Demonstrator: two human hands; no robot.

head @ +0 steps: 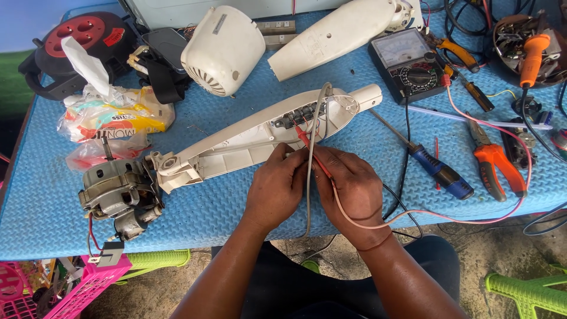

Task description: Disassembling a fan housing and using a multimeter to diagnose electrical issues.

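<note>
The fan neck, a long cream plastic shell, lies open side up across the middle of the blue counter, running from 8 o'clock up to 2 o'clock. Its upper end shows a row of dark switches; its lower end joins the bare grey motor at 8 o'clock. A grey cord runs out of the shell and down between the two hands.

The left hand rests against the shell's near edge, fingers curled closed; what they pinch is hidden. The right hand, touching the left, has its fingers closed on a red probe whose tip points up into the switch area. The probe's pink lead loops round the wrist and off to 3 o'clock, then up to the black meter at 1 o'clock.

At 10 o'clock lies a crumpled plastic bag, white with yellow, red and green print, a white strip sticking up from it. Behind it sits a black and red cord reel. A cream motor cover with a small grey label stands at 11 o'clock, another cream shell at 12. A blue screwdriver and orange pliers lie at 3 o'clock.
</note>
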